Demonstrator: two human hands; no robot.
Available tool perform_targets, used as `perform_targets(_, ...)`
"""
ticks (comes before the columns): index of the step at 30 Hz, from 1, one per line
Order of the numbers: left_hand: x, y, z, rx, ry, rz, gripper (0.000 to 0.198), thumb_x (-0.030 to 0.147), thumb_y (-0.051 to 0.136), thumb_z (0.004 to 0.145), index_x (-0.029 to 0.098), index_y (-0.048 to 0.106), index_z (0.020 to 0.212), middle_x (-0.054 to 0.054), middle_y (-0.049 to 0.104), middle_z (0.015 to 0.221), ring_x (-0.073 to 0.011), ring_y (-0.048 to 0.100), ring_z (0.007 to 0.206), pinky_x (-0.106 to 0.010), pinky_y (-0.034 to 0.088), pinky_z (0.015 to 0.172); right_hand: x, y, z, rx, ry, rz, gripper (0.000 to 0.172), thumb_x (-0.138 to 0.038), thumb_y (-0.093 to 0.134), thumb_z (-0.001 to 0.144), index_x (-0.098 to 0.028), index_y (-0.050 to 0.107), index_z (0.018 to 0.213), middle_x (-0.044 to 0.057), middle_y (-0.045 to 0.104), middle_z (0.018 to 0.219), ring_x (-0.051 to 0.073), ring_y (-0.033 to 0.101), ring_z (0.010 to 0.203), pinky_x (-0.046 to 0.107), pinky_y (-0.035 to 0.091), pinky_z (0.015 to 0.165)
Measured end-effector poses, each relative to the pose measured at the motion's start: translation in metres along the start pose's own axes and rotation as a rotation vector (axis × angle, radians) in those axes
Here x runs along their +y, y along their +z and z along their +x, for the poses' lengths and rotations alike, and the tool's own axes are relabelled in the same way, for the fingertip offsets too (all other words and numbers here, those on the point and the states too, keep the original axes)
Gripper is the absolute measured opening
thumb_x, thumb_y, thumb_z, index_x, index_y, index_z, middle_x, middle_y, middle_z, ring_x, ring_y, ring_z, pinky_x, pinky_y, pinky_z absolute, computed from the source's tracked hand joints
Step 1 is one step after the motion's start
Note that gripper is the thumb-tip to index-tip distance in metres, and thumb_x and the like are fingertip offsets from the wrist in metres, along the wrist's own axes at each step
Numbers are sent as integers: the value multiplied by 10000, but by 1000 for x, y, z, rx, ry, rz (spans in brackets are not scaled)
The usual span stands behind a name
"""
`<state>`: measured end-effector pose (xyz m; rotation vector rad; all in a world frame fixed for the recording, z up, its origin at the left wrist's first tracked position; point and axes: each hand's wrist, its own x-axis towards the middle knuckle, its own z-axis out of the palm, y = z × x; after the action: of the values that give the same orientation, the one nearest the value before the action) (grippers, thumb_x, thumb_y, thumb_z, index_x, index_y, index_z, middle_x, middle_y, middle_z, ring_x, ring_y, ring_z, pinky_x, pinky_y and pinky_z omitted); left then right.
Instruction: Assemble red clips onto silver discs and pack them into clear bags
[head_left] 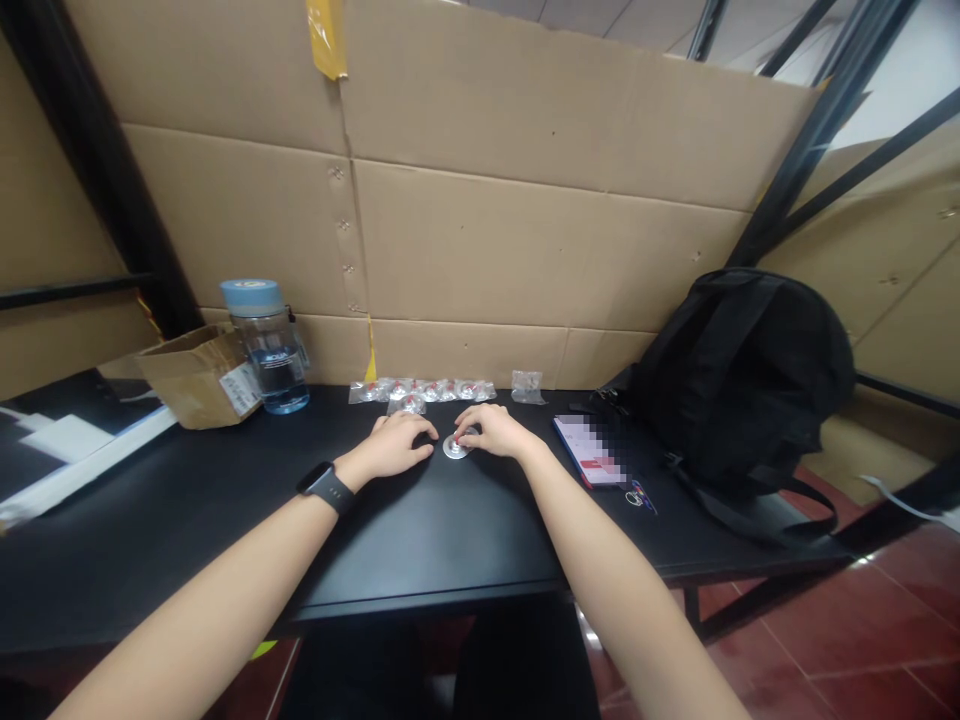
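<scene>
My right hand [491,432] has its thumb and fingers closed on the small red middle of a round silver disc [454,448], which is at the black tabletop. I cannot tell what kind of part the disc is. To the left, my left hand [396,443] rests on the table with its fingers loosely curved and apart, holding nothing. A dark watch [326,486] is on that wrist. Just beyond the left fingertips lies a similar disc in clear plastic [407,403]. Behind it, several more wrapped discs with red middles [424,389] form a row along the cardboard wall.
An empty-looking clear plastic bag [527,387] lies right of the row. A phone [589,452], a keyring [636,498] and a black backpack [750,390] are at the right. A water bottle [276,350], a cardboard box [199,375] and a white strip [90,470] stand left.
</scene>
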<state>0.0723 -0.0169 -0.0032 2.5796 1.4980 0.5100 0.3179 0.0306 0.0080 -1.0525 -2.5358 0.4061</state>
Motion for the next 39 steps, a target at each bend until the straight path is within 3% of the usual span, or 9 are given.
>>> perform_targets(6,1,-1,0,-8,-3,-3,267,382,579,909,312,718,1125,-65,704,1229,-336,571,1229,-532,406,1024,-5,0,-1,4,16,-17,91,-282,724,862,-278,803,906,27,754,1173,251,669,1106,403,404,980)
perform_targets(12,-1,1,1,11,9,-8,271,377,584,901,302,721,1122,-69,708,1214,-331,581,1205,-525,412,1026,-9,1,-3,-51,-66,7,138,-278,746,817,-337,809,924,-7,725,1217,256,648,1171,402,390,1030)
perform_targets(16,-2,2,1,17,14,1,271,388,582,902,306,722,1120,-63,716,1191,-325,583,1198,-515,418,1022,-9,1,-2,-48,-61,33,73,-324,792,804,-301,811,871,18,722,1209,260,649,1166,401,397,1041)
perform_targets(21,0,0,0,22,17,15,261,389,574,915,305,727,1110,-53,722,1192,-317,585,1208,-498,426,1020,-8,1,0,64,-102,191,62,-261,763,823,-232,791,870,40,754,1036,202,693,971,322,481,921)
perform_targets(26,5,-2,4,86,79,-192,239,396,588,933,267,755,1045,-45,749,1136,-262,651,1103,-427,461,1031,-7,1,3,148,-23,387,136,-321,713,861,-200,767,891,25,741,797,174,680,732,290,520,733)
perform_targets(30,9,-1,7,197,130,-401,235,395,608,935,227,751,1017,-56,758,1101,-236,681,1036,-381,497,1001,-7,4,6,205,-7,527,173,-350,730,840,-186,744,895,40,750,841,184,700,788,304,545,772)
perform_targets(34,9,0,8,351,95,-418,226,384,641,922,218,741,1039,-70,743,1119,-248,668,1060,-404,498,1001,-9,6,6,171,-29,661,233,-396,772,802,-189,718,894,43,743,870,199,714,852,319,563,794)
perform_targets(39,10,-6,7,347,111,-426,198,373,639,924,212,752,947,-62,753,1034,-239,678,995,-387,501,960,-12,9,6,139,-4,734,280,-433,796,774,-192,704,880,38,724,831,191,700,785,297,576,683)
